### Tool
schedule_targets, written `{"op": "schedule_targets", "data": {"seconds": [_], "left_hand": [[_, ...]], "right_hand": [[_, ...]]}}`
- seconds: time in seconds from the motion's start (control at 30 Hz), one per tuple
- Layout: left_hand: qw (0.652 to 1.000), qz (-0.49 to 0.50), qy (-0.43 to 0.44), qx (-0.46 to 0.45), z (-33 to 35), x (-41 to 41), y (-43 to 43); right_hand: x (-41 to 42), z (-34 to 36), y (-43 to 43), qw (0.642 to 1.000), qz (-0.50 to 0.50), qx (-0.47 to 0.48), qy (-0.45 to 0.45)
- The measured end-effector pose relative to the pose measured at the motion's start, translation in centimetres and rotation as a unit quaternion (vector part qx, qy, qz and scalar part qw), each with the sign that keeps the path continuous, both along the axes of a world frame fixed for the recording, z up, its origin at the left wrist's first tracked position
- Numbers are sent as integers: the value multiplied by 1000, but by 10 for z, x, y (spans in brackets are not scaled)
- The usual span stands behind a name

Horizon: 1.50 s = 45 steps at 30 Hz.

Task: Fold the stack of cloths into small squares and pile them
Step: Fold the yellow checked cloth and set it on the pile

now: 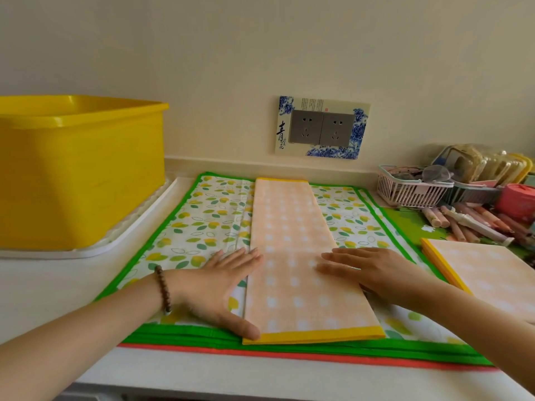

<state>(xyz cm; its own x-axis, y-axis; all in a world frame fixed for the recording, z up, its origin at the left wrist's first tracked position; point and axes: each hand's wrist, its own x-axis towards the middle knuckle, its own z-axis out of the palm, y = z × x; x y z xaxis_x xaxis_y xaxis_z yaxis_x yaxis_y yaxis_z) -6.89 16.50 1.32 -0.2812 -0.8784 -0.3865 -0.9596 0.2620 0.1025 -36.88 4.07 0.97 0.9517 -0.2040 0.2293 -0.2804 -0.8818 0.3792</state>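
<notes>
Here, long peach checked cloth strip [301, 261], yellow-hemmed, on leaf-print cloths [208, 221], left hand [220, 285] and right hand [373, 270] flat, fingers straight.

Peach checked cloth [301, 256]: woven fabric, matt, smooth, flat; yellow hem of the same finish.
Leaf-print cloths [214, 215]: printed fabric, matt, faint creases, green binding.
Folded peach pile [486, 270]: same matt fabric.
Yellow tub [81, 175]: moulded plastic, glossy.
White tray [139, 230]: plastic, ribbed, satin.
Bench [58, 285]: pale, smooth, low sheen.
Lattice basket [411, 192]: pale plastic.
Socket plates [321, 130]: grey, brushed look, possibly metal.
Bead bracelet [163, 289]: dark brown beads, dull polish.
Wall [260, 53]: matt paint.
</notes>
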Motion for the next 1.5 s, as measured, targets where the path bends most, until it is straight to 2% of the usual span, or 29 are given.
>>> {"op": "schedule_targets", "data": {"seconds": [0.1,0.17,0.27,0.37,0.43,0.5,0.57,0.63,0.73,0.8,0.93,1.03,1.13,1.27,1.37,1.43,1.5], "left_hand": [[998,3,56,-37,-2,4,1],[988,35,142,-60,-2,6,1],[945,104,303,-66,-4,12,-2],[889,183,415,-57,-2,15,-11],[854,221,468,-59,2,13,-18],[833,250,490,-64,4,11,-28],[830,258,488,-73,3,9,-39],[845,249,463,-100,0,10,-48],[865,246,409,-154,-10,9,-61],[862,255,401,-177,-10,4,-65],[850,296,407,-156,-7,1,-74],[870,308,358,-141,-2,0,-77],[900,307,271,-153,5,-1,-78],[923,242,180,-238,12,-11,-80],[949,158,140,-236,9,-20,-86],[965,144,92,-197,0,-22,-92],[972,152,66,-165,-11,-21,-96]], "right_hand": [[6,-4,2,992,-18,103,-63],[9,-8,3,971,-62,198,-123],[12,-9,-3,921,-117,326,-179],[19,-6,-10,888,-141,368,-236],[29,-3,-10,836,-162,407,-329],[39,-4,-15,798,-193,427,-380],[46,-5,-23,778,-223,436,-393],[51,-5,-28,767,-238,439,-403],[60,-5,-35,769,-251,425,-407],[65,-6,-40,769,-269,422,-397],[70,-9,-51,783,-314,393,-366],[73,-10,-52,775,-341,375,-378],[75,-10,-50,769,-361,344,-399],[86,-6,-43,838,-307,251,-374],[107,-4,-35,891,-274,247,-266],[122,-6,-32,902,-280,274,-179],[133,-11,-31,896,-286,306,-146]]}}
